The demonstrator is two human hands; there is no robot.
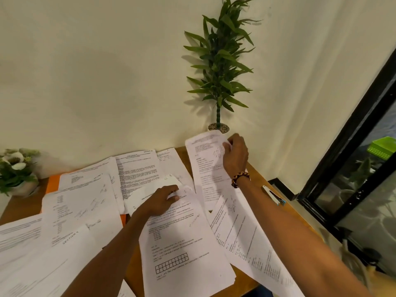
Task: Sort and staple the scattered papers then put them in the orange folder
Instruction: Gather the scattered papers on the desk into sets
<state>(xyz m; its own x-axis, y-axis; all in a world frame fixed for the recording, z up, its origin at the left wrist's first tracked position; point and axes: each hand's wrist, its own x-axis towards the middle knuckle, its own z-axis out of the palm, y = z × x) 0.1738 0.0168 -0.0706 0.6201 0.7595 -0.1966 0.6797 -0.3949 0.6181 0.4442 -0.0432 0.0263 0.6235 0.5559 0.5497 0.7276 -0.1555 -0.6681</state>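
We count two hands | left hand pinches a sheet mid-frame | right hand grips one sheet upper centre | one orange folder left under papers | one stapler right on surface

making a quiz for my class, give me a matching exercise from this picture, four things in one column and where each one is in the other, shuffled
Things:
1. stapler
2. orange folder
3. tall green plant
4. white flowers

Places:
A. far left edge of the table
B. in the corner, behind the sheet the right hand grips
C. mostly buried under papers, left of the left hand
D. on bare wood, right of the right forearm

Pairs: 1-D, 2-C, 3-B, 4-A
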